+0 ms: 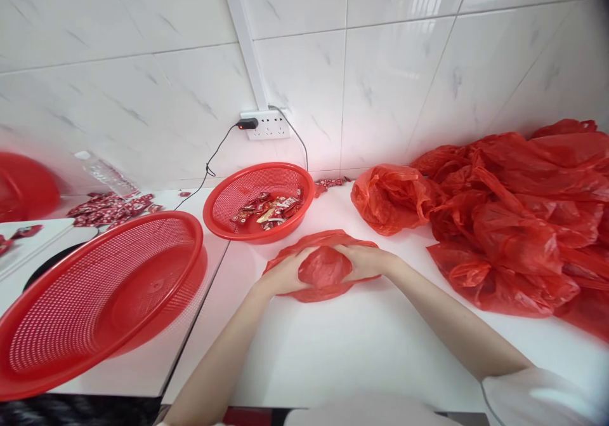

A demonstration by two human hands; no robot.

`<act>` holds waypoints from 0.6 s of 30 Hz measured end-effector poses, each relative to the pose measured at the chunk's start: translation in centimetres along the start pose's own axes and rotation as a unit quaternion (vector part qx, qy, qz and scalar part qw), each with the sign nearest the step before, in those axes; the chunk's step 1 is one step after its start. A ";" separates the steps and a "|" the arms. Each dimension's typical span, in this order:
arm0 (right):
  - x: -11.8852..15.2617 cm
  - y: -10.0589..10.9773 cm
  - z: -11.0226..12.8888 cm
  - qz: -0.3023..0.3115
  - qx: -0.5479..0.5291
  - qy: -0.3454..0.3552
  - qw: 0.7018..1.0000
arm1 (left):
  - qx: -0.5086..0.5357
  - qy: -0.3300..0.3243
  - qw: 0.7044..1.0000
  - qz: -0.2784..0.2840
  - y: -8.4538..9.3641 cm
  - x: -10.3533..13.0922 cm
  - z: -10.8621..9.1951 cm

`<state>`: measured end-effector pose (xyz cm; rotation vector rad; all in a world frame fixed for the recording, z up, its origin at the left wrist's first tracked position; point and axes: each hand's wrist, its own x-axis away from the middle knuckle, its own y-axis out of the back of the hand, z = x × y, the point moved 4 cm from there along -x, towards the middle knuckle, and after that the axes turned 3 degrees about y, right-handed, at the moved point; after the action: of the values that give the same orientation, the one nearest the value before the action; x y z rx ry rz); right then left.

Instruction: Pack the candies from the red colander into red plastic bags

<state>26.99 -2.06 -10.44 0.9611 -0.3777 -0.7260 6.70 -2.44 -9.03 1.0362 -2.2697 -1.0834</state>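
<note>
A thin red plastic bag (326, 266) lies on the white table in front of me, its mouth spread in a round opening. My left hand (289, 273) grips the left side of that opening, and my right hand (364, 262) grips the right side. Folds of the bag partly hide the fingers of both hands. Just behind the bag stands a small red basket (226, 207) with several small red packets (271, 210) inside.
A large red basket (143, 286) stands at the left. Behind it are a pile of red packets (107, 210) and a clear bottle (105, 173). Red plastic bags (514, 223) are heaped at the right. A power strip (269, 125) with cables is on the tiled wall.
</note>
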 end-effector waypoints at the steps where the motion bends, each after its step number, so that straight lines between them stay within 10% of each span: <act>1: -0.1 0.0 0.1 -0.012 0.027 0.001 1.000 | 0.000 0.003 1.000 0.000 -0.1 0.0 0.2; 9: -0.7 0.8 2.4 -0.174 0.154 0.169 0.958 | -0.139 -0.108 0.983 -0.055 -1.7 0.5 0.4; 18: -2.7 -2.5 -2.6 -0.065 0.055 0.044 0.995 | -0.156 -0.071 0.983 -0.069 -2.3 -0.4 2.2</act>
<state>25.66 0.52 -13.92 1.1257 -0.2807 -0.7842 6.63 -2.08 -12.23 1.0241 -2.0658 -1.5566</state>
